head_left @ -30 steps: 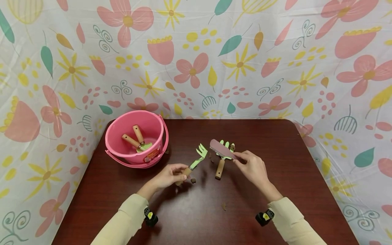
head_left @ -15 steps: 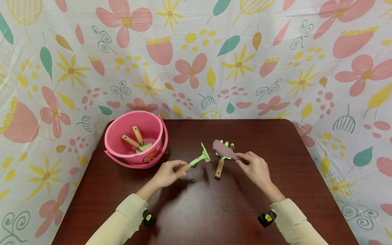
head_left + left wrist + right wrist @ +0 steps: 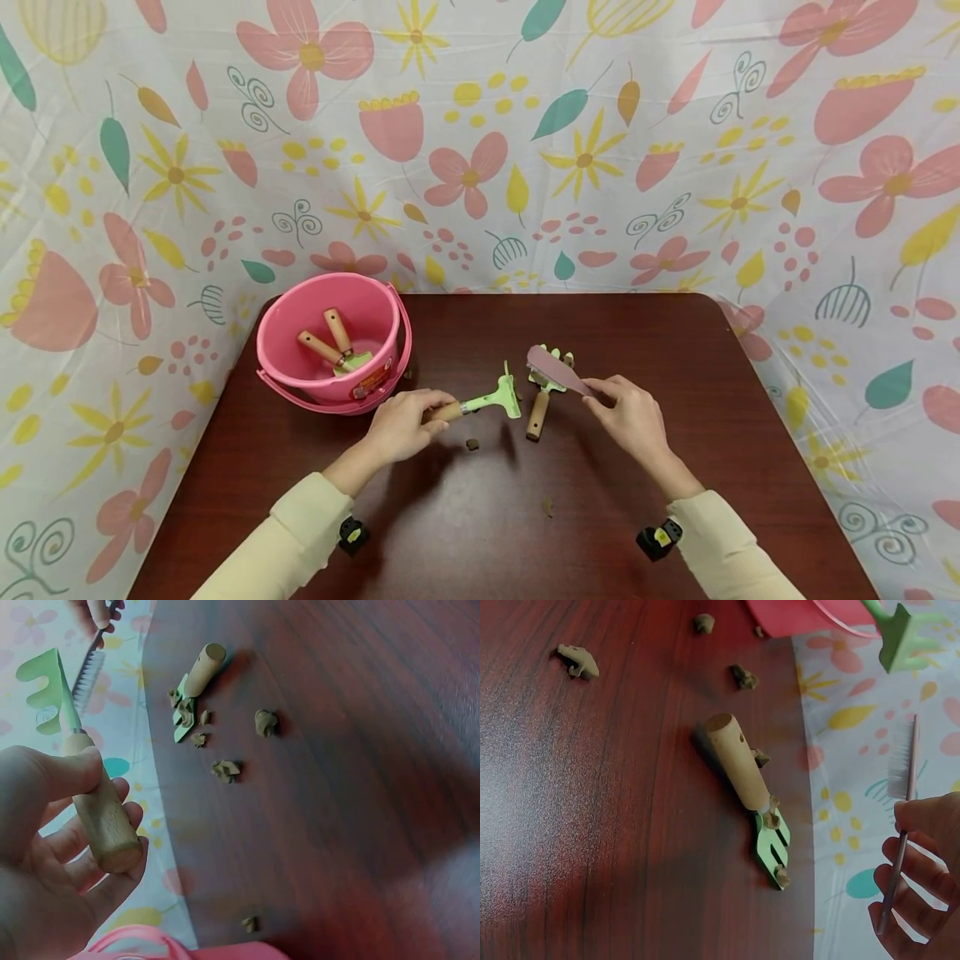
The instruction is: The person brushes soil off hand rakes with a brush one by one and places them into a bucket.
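Observation:
My left hand (image 3: pixel 405 423) grips the wooden handle of a small green hand rake (image 3: pixel 504 397), held above the table with its tined head to the right. The left wrist view shows thumb and fingers around that handle (image 3: pixel 106 821). My right hand (image 3: pixel 632 414) pinches the handle of a mauve brush (image 3: pixel 555 367); its pale bristles (image 3: pixel 898 769) show in the right wrist view. Below the brush lies a green hand fork (image 3: pixel 537 415), partly covered by it in the head view. Brown crumbs (image 3: pixel 772 819) sit on the fork's tines.
A pink bucket (image 3: pixel 272 354) stands at the back left, holding two wooden-handled tools (image 3: pixel 322 346). Several brown lumps are scattered on the dark table, including one (image 3: pixel 472 444) near my left hand and another (image 3: pixel 548 507) closer to the front. Flowered cloth (image 3: pixel 480 100) hangs behind.
My left hand has turned the rake, swinging its head from pointing up and right to pointing right, and shifted slightly left. My right hand and the brush have moved slightly right.

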Demonstrator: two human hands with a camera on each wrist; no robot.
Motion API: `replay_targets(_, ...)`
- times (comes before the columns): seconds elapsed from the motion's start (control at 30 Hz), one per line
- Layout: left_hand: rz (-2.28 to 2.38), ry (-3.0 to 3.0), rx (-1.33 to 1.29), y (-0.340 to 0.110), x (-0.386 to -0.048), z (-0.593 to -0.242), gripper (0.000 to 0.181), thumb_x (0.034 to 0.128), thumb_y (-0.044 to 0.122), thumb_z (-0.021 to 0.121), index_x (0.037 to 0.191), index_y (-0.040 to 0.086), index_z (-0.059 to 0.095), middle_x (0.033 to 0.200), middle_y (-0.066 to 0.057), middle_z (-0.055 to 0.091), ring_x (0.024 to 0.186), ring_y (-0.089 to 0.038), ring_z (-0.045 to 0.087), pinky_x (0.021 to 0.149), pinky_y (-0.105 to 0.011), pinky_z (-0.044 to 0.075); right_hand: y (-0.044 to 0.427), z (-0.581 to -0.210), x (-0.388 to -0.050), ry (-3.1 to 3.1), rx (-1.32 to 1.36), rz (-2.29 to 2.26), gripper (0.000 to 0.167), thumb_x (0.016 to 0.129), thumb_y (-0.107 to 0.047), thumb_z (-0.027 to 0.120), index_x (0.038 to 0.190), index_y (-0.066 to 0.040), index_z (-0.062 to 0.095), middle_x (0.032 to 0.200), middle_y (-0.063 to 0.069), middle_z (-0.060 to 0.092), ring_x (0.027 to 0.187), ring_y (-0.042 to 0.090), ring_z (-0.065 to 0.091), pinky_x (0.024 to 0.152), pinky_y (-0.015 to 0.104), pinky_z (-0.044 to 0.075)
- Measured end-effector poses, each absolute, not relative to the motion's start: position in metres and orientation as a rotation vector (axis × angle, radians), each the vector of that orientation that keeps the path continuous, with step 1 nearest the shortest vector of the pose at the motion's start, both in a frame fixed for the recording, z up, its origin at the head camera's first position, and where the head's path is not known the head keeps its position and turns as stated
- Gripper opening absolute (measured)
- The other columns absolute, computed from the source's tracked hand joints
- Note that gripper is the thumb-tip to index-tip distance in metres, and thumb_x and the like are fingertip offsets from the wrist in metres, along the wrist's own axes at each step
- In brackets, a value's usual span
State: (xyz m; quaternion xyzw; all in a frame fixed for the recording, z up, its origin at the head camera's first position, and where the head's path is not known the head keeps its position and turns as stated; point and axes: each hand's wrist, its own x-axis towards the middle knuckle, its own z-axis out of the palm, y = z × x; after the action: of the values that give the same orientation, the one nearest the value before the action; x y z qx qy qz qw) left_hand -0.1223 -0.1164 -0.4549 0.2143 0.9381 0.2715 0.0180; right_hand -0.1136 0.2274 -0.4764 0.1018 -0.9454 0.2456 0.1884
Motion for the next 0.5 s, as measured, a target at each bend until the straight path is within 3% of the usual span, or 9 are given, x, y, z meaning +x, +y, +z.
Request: replay_targets(0.5, 0.481, 3.146, 0.982, -0.129, -0.127, -0.421, 0.029, 0.0729, 0.018, 0.074, 0.099, 0.026, 0.066, 0.081, 0.010, 0.061, 0.066, -0.011, 0.059, 0.048, -0.029, 0.042, 0.237, -0.479, -0.112, -2.640, 0.265, 0.678, 0.025, 0.076, -0.018, 0.074, 0.101, -0.018, 0.071, 0.083, -0.002, 0.065, 0.059, 0.009, 0.052, 0.047, 0.025, 0.036)
